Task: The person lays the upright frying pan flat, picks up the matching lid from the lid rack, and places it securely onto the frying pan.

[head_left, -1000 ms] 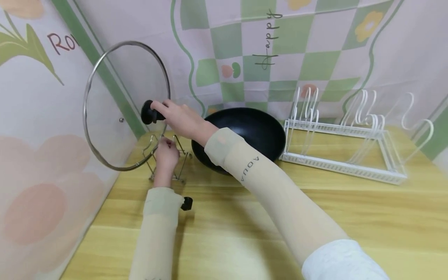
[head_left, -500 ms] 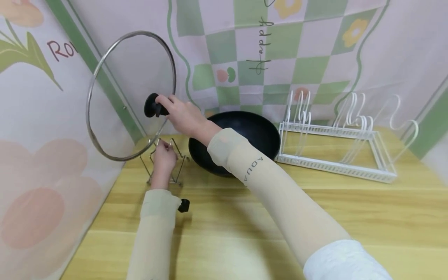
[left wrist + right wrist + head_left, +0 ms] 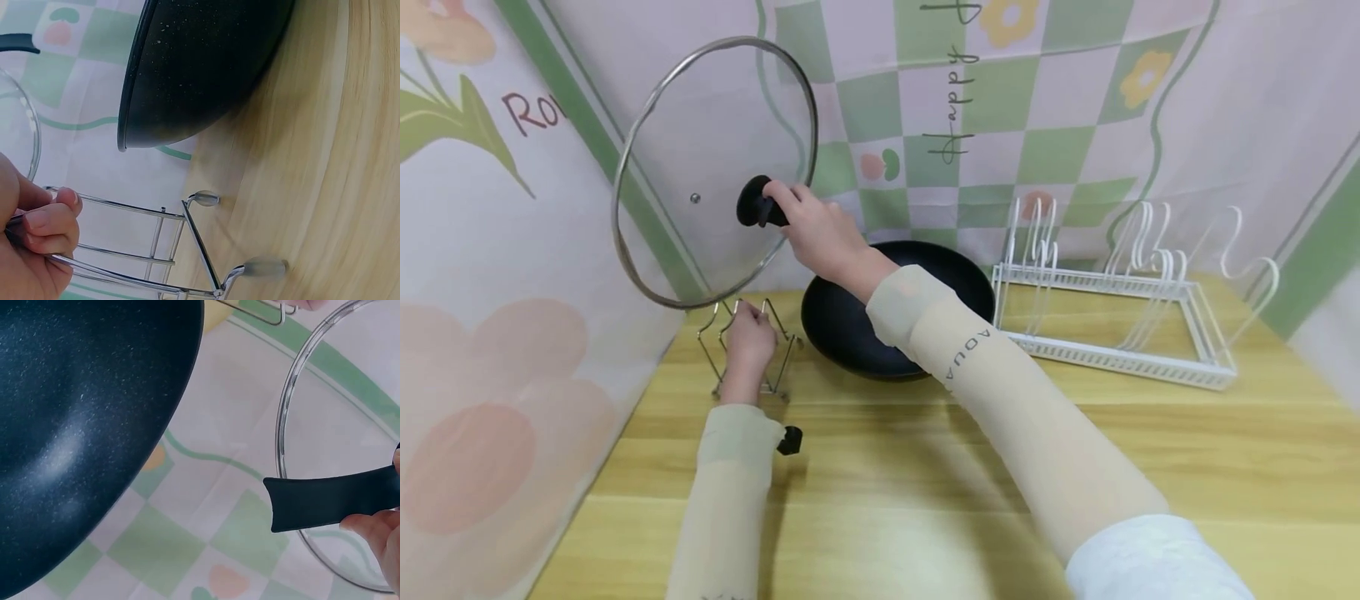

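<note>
A round glass lid point(image 3: 700, 142) with a metal rim stands nearly on edge in the air at the left, in the head view. My right hand point(image 3: 831, 237) grips its black handle point(image 3: 331, 499). Below the lid, my left hand point(image 3: 749, 343) holds a small metal wire rack point(image 3: 200, 244) by its top bar, fingers curled round the wire. The rack's feet are on the wooden table. The lid's lower edge appears just above the rack; whether they touch cannot be told. To the right of the rack sits a black wok point(image 3: 842, 321), partly covered by my right forearm.
A white rack point(image 3: 1112, 358) with several upright curved hooks stands on the wooden table point(image 3: 880, 517) right of the wok. Patterned cloth walls point(image 3: 917, 158) close off the back and left. A small black piece point(image 3: 790, 440) is at my left cuff.
My right hand has raised the lid and brought it rightward, away from the wire rack. My left hand keeps holding the rack, which has stayed in place.
</note>
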`<action>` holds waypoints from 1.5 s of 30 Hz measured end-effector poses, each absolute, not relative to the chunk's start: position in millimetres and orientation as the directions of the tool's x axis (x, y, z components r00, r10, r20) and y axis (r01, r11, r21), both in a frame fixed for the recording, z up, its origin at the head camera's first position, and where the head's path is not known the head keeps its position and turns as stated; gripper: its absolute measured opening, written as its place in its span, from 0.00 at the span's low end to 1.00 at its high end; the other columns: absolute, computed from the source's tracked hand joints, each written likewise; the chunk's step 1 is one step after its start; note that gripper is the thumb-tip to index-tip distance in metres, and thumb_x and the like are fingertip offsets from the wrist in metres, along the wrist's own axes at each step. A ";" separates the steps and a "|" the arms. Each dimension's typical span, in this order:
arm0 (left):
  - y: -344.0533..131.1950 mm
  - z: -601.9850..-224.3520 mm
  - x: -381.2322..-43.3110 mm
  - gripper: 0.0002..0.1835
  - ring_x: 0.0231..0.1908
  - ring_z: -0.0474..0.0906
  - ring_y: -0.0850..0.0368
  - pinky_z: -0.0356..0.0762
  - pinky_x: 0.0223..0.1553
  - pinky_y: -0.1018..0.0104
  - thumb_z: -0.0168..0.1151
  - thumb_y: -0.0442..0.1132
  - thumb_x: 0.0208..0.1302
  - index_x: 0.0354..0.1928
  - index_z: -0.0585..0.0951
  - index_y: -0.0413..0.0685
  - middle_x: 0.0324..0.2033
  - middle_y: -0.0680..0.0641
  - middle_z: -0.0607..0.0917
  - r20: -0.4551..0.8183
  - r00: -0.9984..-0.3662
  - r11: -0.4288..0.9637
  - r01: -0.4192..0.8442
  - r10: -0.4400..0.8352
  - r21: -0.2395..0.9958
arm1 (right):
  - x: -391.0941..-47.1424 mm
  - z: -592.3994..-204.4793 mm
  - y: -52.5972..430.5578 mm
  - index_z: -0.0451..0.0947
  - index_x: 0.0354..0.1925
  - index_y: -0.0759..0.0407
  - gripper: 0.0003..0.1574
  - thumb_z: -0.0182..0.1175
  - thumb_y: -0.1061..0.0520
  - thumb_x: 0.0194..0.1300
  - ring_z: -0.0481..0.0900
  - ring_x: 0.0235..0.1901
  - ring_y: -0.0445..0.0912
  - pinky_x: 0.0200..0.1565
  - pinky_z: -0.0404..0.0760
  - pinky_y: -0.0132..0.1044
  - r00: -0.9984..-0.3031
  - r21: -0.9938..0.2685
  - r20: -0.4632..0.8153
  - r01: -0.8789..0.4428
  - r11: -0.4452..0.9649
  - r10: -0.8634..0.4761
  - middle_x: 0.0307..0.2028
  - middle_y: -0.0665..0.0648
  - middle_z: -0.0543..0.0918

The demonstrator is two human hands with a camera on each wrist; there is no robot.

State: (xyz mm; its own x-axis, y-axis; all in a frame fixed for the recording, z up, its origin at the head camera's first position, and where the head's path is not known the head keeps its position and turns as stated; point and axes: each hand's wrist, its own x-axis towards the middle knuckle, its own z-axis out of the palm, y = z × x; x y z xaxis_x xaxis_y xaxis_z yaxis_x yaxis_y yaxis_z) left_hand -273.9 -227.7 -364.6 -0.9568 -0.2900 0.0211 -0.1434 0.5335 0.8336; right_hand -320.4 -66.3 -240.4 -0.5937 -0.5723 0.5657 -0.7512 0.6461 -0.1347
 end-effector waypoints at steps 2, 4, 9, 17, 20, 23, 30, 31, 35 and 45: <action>-228.8 -364.9 -274.0 0.15 0.36 0.76 0.48 0.76 0.33 0.60 0.38 0.39 0.83 0.57 0.67 0.34 0.40 0.38 0.79 0.025 -0.955 0.546 -0.148 -0.296 0.825 | -321.5 -239.6 -62.9 0.64 0.71 0.57 0.29 0.58 0.59 0.77 0.77 0.22 0.52 0.28 0.81 0.40 -0.603 -0.156 0.568 -0.747 0.647 -0.560 0.56 0.65 0.78; -230.3 -364.9 -273.8 0.15 0.36 0.76 0.47 0.76 0.33 0.60 0.38 0.39 0.83 0.57 0.67 0.35 0.40 0.38 0.79 0.024 -0.954 0.552 -0.153 -0.299 0.820 | -322.9 -239.1 -59.7 0.64 0.70 0.57 0.29 0.58 0.58 0.77 0.79 0.25 0.53 0.31 0.83 0.42 -0.609 -0.163 0.571 -0.741 0.651 -0.551 0.55 0.65 0.78; -235.4 -363.6 -274.2 0.15 0.38 0.76 0.46 0.76 0.35 0.59 0.37 0.40 0.83 0.57 0.67 0.35 0.42 0.37 0.79 0.003 -0.958 0.565 -0.167 -0.287 0.808 | -326.1 -238.9 -52.7 0.64 0.69 0.58 0.27 0.57 0.58 0.77 0.82 0.30 0.56 0.34 0.85 0.44 -0.608 -0.165 0.589 -0.736 0.657 -0.533 0.54 0.65 0.79; -242.3 -359.5 -273.4 0.18 0.38 0.75 0.47 0.77 0.37 0.59 0.36 0.40 0.83 0.61 0.66 0.32 0.43 0.37 0.78 -0.037 -0.967 0.579 -0.182 -0.254 0.795 | -328.2 -237.3 -44.6 0.64 0.69 0.57 0.27 0.58 0.58 0.77 0.82 0.29 0.56 0.31 0.84 0.45 -0.612 -0.164 0.592 -0.729 0.664 -0.525 0.55 0.64 0.79; -243.3 -359.2 -273.7 0.19 0.39 0.75 0.48 0.77 0.38 0.60 0.36 0.40 0.83 0.62 0.66 0.31 0.43 0.37 0.79 -0.039 -0.968 0.569 -0.178 -0.246 0.803 | -328.5 -236.5 -41.7 0.64 0.70 0.56 0.28 0.57 0.57 0.77 0.81 0.27 0.55 0.29 0.83 0.45 -0.630 -0.175 0.574 -0.718 0.673 -0.523 0.56 0.64 0.79; -244.2 -360.3 -274.5 0.20 0.38 0.75 0.48 0.77 0.38 0.60 0.37 0.40 0.83 0.62 0.67 0.31 0.42 0.37 0.79 -0.027 -0.968 0.563 -0.168 -0.249 0.809 | -328.8 -236.2 -37.7 0.63 0.70 0.56 0.28 0.57 0.57 0.77 0.80 0.27 0.55 0.30 0.83 0.45 -0.641 -0.184 0.565 -0.711 0.679 -0.519 0.57 0.64 0.79; -244.4 -361.3 -275.9 0.18 0.40 0.77 0.48 0.78 0.36 0.61 0.43 0.40 0.80 0.61 0.68 0.33 0.49 0.34 0.79 0.018 -0.954 0.548 -0.156 -0.299 0.822 | -327.8 -234.7 -28.3 0.63 0.71 0.57 0.29 0.58 0.58 0.77 0.78 0.26 0.54 0.29 0.81 0.45 -0.633 -0.165 0.565 -0.715 0.679 -0.529 0.57 0.64 0.79; -244.4 -361.4 -276.0 0.17 0.39 0.77 0.48 0.78 0.34 0.62 0.44 0.40 0.79 0.60 0.69 0.33 0.50 0.34 0.80 0.034 -0.950 0.549 -0.150 -0.310 0.822 | -327.6 -234.0 -27.2 0.63 0.71 0.57 0.29 0.58 0.58 0.77 0.78 0.26 0.54 0.28 0.81 0.45 -0.635 -0.162 0.559 -0.714 0.682 -0.532 0.57 0.64 0.79; -244.5 -360.8 -276.8 0.17 0.31 0.76 0.51 0.75 0.28 0.65 0.48 0.39 0.77 0.60 0.69 0.36 0.46 0.36 0.81 0.081 -0.940 0.557 -0.126 -0.333 0.821 | -327.2 -231.6 -22.9 0.62 0.71 0.56 0.29 0.58 0.57 0.77 0.80 0.27 0.55 0.30 0.82 0.46 -0.643 -0.151 0.546 -0.706 0.692 -0.537 0.57 0.64 0.78; -241.6 -358.3 -275.6 0.19 0.42 0.75 0.48 0.77 0.39 0.57 0.60 0.34 0.70 0.60 0.71 0.41 0.48 0.39 0.79 0.242 -0.899 0.539 0.007 -0.366 0.842 | -326.2 -229.7 -12.6 0.63 0.71 0.56 0.31 0.60 0.57 0.76 0.82 0.34 0.58 0.34 0.83 0.48 -0.647 -0.157 0.553 -0.699 0.698 -0.524 0.55 0.64 0.79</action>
State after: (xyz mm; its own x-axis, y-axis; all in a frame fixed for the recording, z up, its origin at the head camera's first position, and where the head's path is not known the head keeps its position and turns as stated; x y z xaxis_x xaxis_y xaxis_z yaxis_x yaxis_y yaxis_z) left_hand -275.6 -241.6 -358.3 -0.8988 -0.3659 0.2416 0.0071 0.5388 0.8424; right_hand -326.2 -12.6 -229.7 -0.6472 -0.5242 0.5535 -0.6992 0.6975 -0.1569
